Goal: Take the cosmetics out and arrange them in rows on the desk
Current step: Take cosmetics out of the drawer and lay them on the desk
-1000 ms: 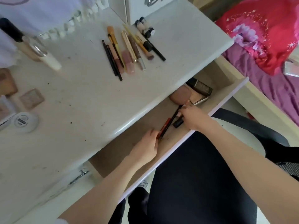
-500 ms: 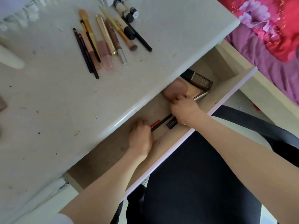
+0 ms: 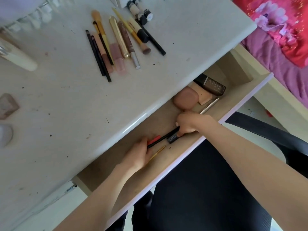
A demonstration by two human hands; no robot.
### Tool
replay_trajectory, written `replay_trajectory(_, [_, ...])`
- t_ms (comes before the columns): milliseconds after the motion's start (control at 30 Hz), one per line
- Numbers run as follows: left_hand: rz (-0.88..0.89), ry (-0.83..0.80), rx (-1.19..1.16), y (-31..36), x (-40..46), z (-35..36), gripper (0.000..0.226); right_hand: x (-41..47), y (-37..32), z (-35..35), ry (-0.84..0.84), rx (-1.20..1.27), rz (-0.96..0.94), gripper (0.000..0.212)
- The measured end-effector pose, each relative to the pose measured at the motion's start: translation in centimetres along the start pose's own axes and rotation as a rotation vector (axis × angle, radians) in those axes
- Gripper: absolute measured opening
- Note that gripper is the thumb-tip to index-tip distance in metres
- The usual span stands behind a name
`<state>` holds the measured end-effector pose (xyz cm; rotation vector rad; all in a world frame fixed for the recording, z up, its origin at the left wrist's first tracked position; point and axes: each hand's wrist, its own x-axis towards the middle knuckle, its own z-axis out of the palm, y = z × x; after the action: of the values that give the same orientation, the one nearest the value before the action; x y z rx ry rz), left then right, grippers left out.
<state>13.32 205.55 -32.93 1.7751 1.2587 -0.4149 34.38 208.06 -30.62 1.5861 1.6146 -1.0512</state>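
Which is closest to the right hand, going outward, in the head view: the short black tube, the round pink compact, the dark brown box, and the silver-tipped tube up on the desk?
From the right hand:
1. Short black tube, at its fingertips in the drawer.
2. Round pink compact, just beyond, under the desk edge.
3. Dark brown box, farther back in the drawer.
4. Silver-tipped tube, up on the desk in the row.

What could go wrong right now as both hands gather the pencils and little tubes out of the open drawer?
1. The left hand grips the black pencil and red pencil only at their ends, so one might slip out on lifting.
2. The thin gold stick lies loose beside that hand and could get left behind or knocked further in.
3. The row of cosmetics on the desk lies crowded, so setting new pieces down might nudge it.
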Motion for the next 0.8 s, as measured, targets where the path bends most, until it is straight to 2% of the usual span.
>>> replay_trajectory(167, [0.003,-0.055,-0.03,-1.4,-1.0,0.9,0.03,-0.1,-1.2,0.2,-0.101,0.025,-0.003,0.036])
replay_trajectory(333, [-0.077,-0.119,0.038,-1.3,-0.8,1.2,0.022,-0.9,-1.8,0.3,-0.085,0.045,-0.024,0.023])
replay_trajectory(433, [-0.102,-0.154,0.053,-1.1,-0.7,0.9,0.021,-1.6,-2.1,0.4,-0.09,0.04,-0.016,0.025])
replay_trajectory(533, [-0.099,-0.225,0.012,-1.0,-0.9,0.1,0.026,-2.4,-2.0,0.5,-0.023,0.041,-0.008,0.026])
replay_trajectory(633, [-0.056,-0.308,-0.052,-1.0,-1.3,-0.7,0.017,-3.6,-2.0,0.3,0.056,0.126,-0.014,0.021])
replay_trajectory(800, [-0.016,-0.321,-0.091,-0.5,-2.8,-1.8,0.022,-6.1,-2.9,-0.4,0.151,0.256,-0.063,0.019])
